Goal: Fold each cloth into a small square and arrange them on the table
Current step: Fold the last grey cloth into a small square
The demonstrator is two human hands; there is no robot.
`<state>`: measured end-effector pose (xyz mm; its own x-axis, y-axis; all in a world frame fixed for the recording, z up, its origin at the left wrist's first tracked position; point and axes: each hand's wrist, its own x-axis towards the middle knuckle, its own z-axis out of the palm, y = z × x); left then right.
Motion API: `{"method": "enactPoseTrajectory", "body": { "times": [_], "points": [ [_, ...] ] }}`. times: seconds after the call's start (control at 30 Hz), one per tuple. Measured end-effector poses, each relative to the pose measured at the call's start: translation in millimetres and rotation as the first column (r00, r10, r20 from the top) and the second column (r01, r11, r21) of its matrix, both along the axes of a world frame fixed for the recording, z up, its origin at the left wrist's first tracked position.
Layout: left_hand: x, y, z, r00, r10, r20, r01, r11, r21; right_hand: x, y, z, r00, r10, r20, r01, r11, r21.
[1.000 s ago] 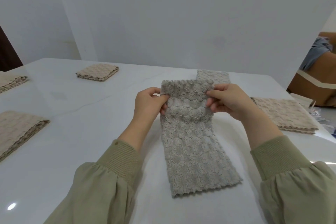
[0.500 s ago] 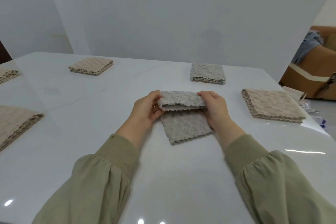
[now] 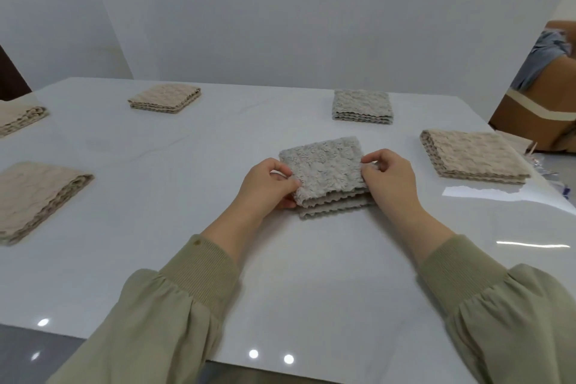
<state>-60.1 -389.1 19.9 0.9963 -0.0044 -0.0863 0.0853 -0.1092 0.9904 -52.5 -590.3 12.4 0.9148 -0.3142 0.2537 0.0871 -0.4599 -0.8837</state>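
Note:
A grey textured cloth (image 3: 327, 167) lies folded into a small square near the middle of the white table (image 3: 280, 274). My left hand (image 3: 268, 185) pinches its left edge and my right hand (image 3: 389, 179) pinches its right edge; the top layer is slightly lifted above the layers below. Another folded grey cloth (image 3: 361, 106) sits at the far side. Folded beige cloths lie at the far left (image 3: 165, 97), at the left edge (image 3: 20, 117), at the near left (image 3: 34, 196) and at the right (image 3: 473, 156).
A cardboard box (image 3: 539, 112) with blue fabric on it stands beyond the table's right corner. Clear plastic wrapping (image 3: 558, 171) lies at the right table edge. A plain wall runs behind the table.
The long grey cloth has been folded over toward me into a small square. Both hands moved from the raised far end down to the sides of the folded stack.

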Motion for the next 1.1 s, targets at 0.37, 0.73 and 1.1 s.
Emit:
{"method": "enactPoseTrajectory", "body": {
  "times": [0.37, 0.73, 1.1],
  "points": [
    [1, 0, -3, 0.995, -0.08, 0.057, 0.064, 0.971, 0.231, -9, -1, 3, 0.996, 0.002, -0.092, -0.036, 0.93, -0.366],
    [5, 3, -3, 0.993, -0.111, 0.028, 0.1, 0.961, 0.258, 26, 34, 22, 0.957, 0.287, 0.033, -0.173, 0.662, -0.729],
    [49, 20, -9, 0.967, 0.053, 0.249, -0.124, 0.952, 0.28, 35, 36, -6, 0.916, 0.225, -0.332, -0.401, 0.502, -0.767]
  ]
}}
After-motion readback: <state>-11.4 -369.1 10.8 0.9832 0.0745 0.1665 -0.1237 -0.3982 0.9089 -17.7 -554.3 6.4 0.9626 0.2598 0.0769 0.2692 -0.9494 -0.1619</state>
